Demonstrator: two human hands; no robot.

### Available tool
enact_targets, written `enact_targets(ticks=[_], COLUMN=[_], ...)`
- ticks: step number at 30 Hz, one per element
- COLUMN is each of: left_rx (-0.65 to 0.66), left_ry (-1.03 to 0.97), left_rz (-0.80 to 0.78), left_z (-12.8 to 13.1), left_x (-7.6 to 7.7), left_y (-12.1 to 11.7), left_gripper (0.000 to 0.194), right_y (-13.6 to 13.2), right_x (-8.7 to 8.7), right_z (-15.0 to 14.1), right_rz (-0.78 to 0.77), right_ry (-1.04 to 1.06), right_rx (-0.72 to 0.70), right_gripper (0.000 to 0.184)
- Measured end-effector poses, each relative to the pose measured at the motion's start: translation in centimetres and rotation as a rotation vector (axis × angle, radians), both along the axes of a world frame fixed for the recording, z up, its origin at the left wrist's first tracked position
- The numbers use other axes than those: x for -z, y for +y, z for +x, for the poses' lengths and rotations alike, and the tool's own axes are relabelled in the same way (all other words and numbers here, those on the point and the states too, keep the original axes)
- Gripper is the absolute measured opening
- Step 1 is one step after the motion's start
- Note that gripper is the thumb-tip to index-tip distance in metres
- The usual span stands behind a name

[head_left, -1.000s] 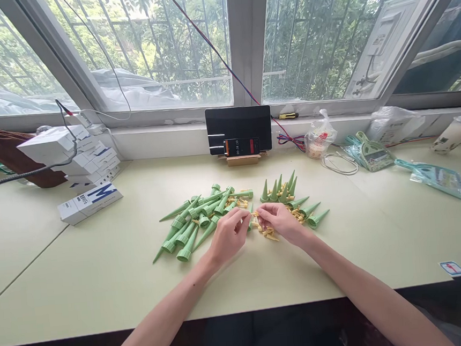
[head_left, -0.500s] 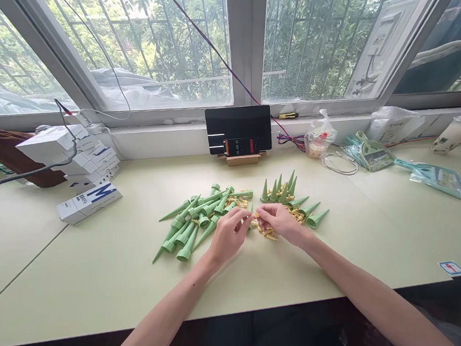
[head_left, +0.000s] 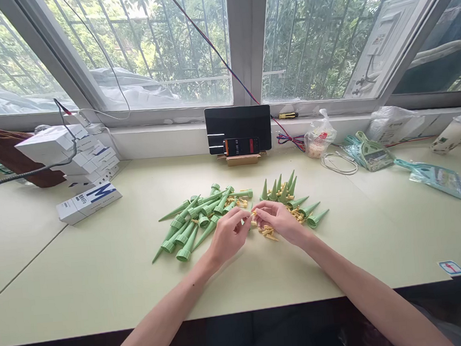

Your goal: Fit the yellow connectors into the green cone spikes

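Left hand (head_left: 231,232), right hand (head_left: 278,220): fingertips together pinch one small yellow piece (head_left: 254,213), in front of phone (head_left: 244,146) | green spikes (head_left: 185,234): heaped front-left of phone | green cones (head_left: 284,194): some upright, front-right of phone

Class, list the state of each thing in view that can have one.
Left hand, pinching
Right hand, pinching
Small yellow piece, held between both hands
Left green spikes, lying piled
Right green spikes, some upright, some lying
Phone, lit
Black screen, dark
Teal dustpan, wrapped
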State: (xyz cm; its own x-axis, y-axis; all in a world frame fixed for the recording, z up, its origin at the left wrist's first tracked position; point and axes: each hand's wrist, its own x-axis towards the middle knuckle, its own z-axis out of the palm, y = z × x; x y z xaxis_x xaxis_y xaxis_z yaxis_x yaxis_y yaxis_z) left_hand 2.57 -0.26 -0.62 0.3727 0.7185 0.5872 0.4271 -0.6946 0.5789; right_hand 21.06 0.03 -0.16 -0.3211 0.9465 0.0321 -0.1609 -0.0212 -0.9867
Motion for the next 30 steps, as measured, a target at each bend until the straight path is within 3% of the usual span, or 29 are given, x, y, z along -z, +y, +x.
enact_targets(ticks=[15,30], left_rx=[-0.008,-0.032], left_ry=[0.019,-0.022], left_rz=[-0.012,-0.006], left_z=[-0.04,0.04], left_x=[-0.15,-0.17], left_y=[0.01,0.04], left_gripper=[0.016,0.02], right_y=[0.1,-0.27], right_x=[0.03,-0.58], right_z=[-0.03,-0.01], right_rz=[-0.017,-0.043], right_ry=[-0.019,0.002], right_rx=[-0.008,-0.048], right_gripper=[0.039,0.032])
